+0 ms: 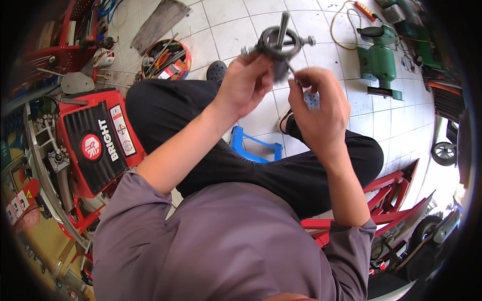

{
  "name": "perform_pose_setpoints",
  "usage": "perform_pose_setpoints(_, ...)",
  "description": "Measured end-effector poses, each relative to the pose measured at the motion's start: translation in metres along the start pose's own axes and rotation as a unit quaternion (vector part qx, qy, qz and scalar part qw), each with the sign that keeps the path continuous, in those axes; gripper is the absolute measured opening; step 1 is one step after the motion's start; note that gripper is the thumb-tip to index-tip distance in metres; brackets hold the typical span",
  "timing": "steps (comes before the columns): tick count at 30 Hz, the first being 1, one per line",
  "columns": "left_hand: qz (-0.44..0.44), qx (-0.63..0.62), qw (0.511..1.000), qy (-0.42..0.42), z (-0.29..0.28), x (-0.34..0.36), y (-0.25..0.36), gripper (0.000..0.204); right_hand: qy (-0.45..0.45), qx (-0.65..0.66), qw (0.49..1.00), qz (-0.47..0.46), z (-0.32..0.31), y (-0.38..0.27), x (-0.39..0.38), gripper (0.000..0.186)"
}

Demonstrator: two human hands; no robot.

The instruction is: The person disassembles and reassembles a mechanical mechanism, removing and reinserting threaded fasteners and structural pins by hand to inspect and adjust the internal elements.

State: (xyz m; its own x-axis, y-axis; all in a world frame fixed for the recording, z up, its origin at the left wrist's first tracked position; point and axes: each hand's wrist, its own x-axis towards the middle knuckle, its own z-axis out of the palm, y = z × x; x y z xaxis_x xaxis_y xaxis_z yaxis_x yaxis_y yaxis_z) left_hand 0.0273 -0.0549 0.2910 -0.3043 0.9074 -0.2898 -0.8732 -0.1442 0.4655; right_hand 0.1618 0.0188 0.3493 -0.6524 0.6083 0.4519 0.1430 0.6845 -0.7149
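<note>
In front of my knees my left hand (243, 85) grips a dark metal ring fitting (276, 54) from below and the left. A bolt end sticks out on each side of the ring, and a thick metal rod (284, 26) stands up through it. Below the ring hangs a dark block, blurred. My right hand (324, 103) is just right of the fitting, thumb and fingers pinched together. Between them is the end of a thin dark rod (292, 71) that reaches up to the fitting. What kind of tool or part it is cannot be made out.
A round red tub (187, 59) of hand tools sits on the tiled floor, ahead left. To the right stands a green bench grinder (379, 57) near an orange power strip (365, 10). A red-and-black machine (93, 143) is beside my left leg; a blue frame (246, 153) lies between my legs.
</note>
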Motion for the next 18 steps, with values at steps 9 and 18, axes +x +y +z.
perform_pose_setpoints(9, 0.005, 0.087, 0.994, 0.060, -0.018, -0.082, -0.019, 0.014, -0.003, 0.033, 0.994, -0.104, 0.012, -0.025, -0.066, 0.031)
perform_pose_setpoints(18, -0.037, -0.051, 0.998, 0.015, -0.016, -0.090, -0.021, 0.010, 0.010, 0.179, 0.983, 0.047, 0.012, -0.039, -0.078, 0.034)
